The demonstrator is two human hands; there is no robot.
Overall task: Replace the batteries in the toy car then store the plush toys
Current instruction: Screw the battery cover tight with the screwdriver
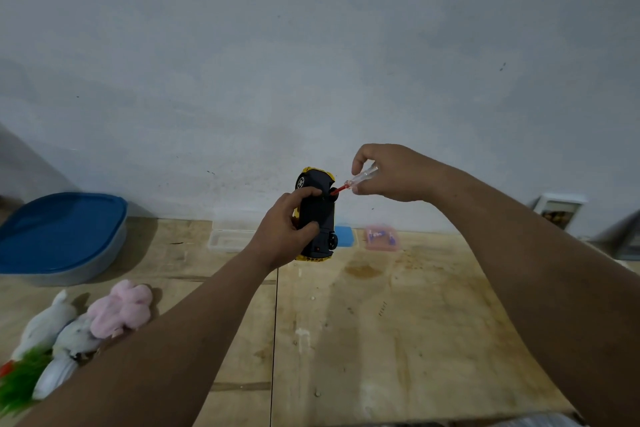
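Observation:
A yellow toy car is held up above the wooden table, its black underside turned towards me. My left hand grips it from the left, thumb and fingers wrapped over the underside. My right hand pinches a small screwdriver with a clear handle and red shaft. Its tip touches the car's underside near the upper wheel. Plush toys lie at the lower left of the table: a pink one, white ones and a green one.
A grey tub with a blue lid stands at the back left. Against the wall sit a clear plastic box, a blue lid and a pink case of small parts. A white frame leans at the right.

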